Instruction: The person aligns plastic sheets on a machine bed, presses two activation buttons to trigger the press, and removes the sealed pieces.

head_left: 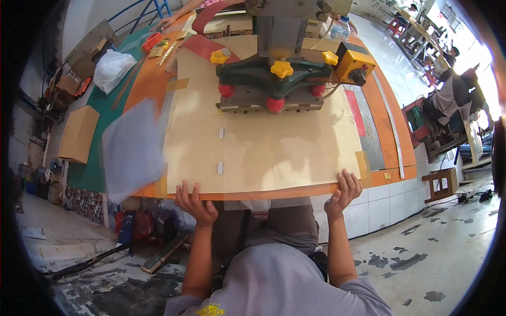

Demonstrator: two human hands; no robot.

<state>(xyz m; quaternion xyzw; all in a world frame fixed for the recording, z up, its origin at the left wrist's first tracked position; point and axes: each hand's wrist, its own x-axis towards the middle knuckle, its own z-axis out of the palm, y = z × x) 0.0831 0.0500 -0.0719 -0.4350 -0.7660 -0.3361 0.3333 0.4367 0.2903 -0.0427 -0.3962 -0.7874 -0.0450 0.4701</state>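
A large tan sheet (253,152) lies flat on the orange table in front of me, under a press head (274,79) with yellow knobs and red feet. At its near left corner is my left hand (196,205), fingers curled up over the edge. My right hand (342,196) is at the near right corner in a similar grip. Between the hands a thin clear sheet (263,204) shows past the table edge over my lap, and both hands appear closed on it; how far it reaches over the tan sheet is hard to see. Two small white tabs (221,168) sit on the tan sheet.
Left of the tan sheet is a motion-blurred translucent sheet (132,150). Beyond it are a cardboard box (79,134) and a white plastic bag (113,71). A yellow control box (356,63) sits right of the press. Another person's hand (167,22) is at the far left.
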